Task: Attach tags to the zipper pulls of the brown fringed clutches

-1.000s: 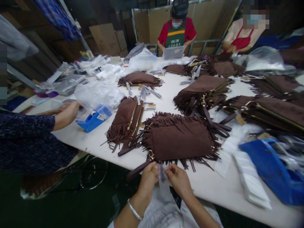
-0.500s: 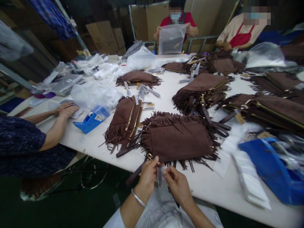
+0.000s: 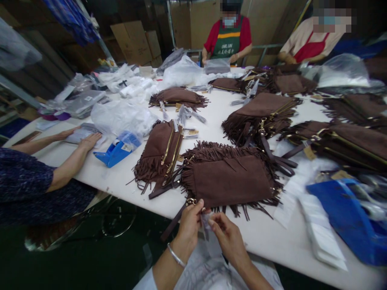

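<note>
A brown fringed bag [image 3: 232, 181] lies flat at the front edge of the white table [image 3: 121, 177]. At its lower left corner is gold hardware [image 3: 191, 201] with a dark strap. My left hand [image 3: 191, 221], wearing a silver bangle, pinches around that hardware and the top of a small clear plastic sleeve [image 3: 206, 225]. My right hand [image 3: 227, 233] pinches the sleeve's right side with thumb and forefinger. What is inside the sleeve is hard to make out.
Another fringed bag [image 3: 160, 151] lies left, with more bags [image 3: 263, 112] behind and right. Blue tape dispensers [image 3: 116, 151] stand left and right, white folded papers [image 3: 322, 229] at right. A co-worker's hands [image 3: 90, 141] press plastic at left; two people [image 3: 228, 44] work opposite.
My right fingers have shifted slightly on the sleeve, which looks more bunched. The co-worker opposite has lowered a plastic bag to the table. The hands at left have spread apart.
</note>
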Tool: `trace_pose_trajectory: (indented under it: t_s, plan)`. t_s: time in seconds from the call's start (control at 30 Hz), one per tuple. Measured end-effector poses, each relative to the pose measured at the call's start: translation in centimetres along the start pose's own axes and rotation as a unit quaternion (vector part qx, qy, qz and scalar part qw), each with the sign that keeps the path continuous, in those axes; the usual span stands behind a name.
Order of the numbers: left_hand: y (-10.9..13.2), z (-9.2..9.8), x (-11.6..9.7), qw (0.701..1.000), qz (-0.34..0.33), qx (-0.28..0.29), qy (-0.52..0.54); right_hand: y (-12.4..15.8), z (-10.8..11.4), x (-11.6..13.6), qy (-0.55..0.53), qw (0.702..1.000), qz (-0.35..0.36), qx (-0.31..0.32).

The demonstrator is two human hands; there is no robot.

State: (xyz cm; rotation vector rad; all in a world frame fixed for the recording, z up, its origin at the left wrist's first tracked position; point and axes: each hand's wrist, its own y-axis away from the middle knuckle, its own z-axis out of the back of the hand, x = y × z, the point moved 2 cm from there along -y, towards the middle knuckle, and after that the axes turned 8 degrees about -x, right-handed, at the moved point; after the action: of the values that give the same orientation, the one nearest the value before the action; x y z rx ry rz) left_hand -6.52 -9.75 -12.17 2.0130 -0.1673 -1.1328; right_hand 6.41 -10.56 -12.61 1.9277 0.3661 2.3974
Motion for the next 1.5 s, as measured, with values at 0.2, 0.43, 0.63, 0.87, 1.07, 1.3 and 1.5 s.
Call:
trace_pose_trajectory:
  t_s: [0.2,0.43,0.63,0.87,1.07,1.3,1.5]
  plan:
    - [0.1,-0.2,0.0,0.998,-0.017,0.031,0.053,0.2,-0.4,-0.4,-0.04,0.998,-0.035,0.014]
    - [-0.1,-0.2,0.0,0.997,-0.03,0.038,0.055,0.8,-0.1,0.3,0.043,0.996,0.077,0.012]
    - [0.1,-0.2,0.0,0.999,-0.002,0.036,0.04,0.3,0.3,0.5,0.095,0.986,0.138,0.022]
    - [0.3,0.1,-0.5,0.999,-0.002,0.029,0.015,-0.7,-0.2,0.7,0.107,0.985,0.136,-0.004]
    - [0.0,0.0,-0.6,1.0,-0.012,0.007,0.009,-0.8,-0.4,0.5,0.134,0.976,0.172,-0.013]
    - [-0.4,0.4,-0.2,0.999,-0.034,0.0,-0.007,-0.6,-0.7,0.8,0.184,0.961,0.2,-0.042]
    - [-0.3,0.7,-0.3,0.999,-0.004,0.014,-0.029,-0.7,-0.9,0.9,0.175,0.963,0.19,-0.082]
